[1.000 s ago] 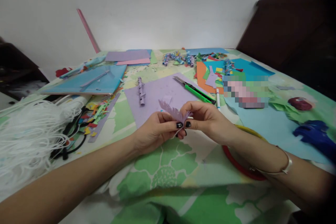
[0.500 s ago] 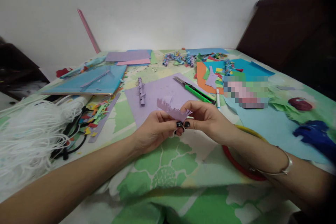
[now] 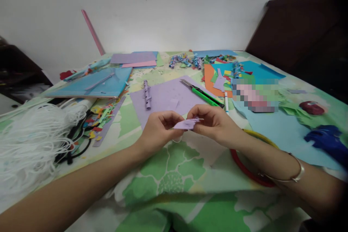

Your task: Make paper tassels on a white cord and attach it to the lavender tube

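Note:
A purple paper strip with a fringed edge is pinched between both hands, above the front part of the table. My left hand is closed on its left end. My right hand grips the right end, where the cut fringe bunches together. Some fingertips are hidden behind the paper. Beyond the hands lies a flat purple sheet. On it rest a rolled purple paper tube with small cut tabs and a green box cutter with its blade out.
White cord is heaped at the left, beside colourful paper scraps. A blue folder lies behind them. To the right are a white marker, a red and yellow ring, a blue bundle and coloured sheets.
The fringed strip has tipped from facing me to lying nearly flat between my fingers. Both hands have turned slightly, and the thumbnails no longer show.

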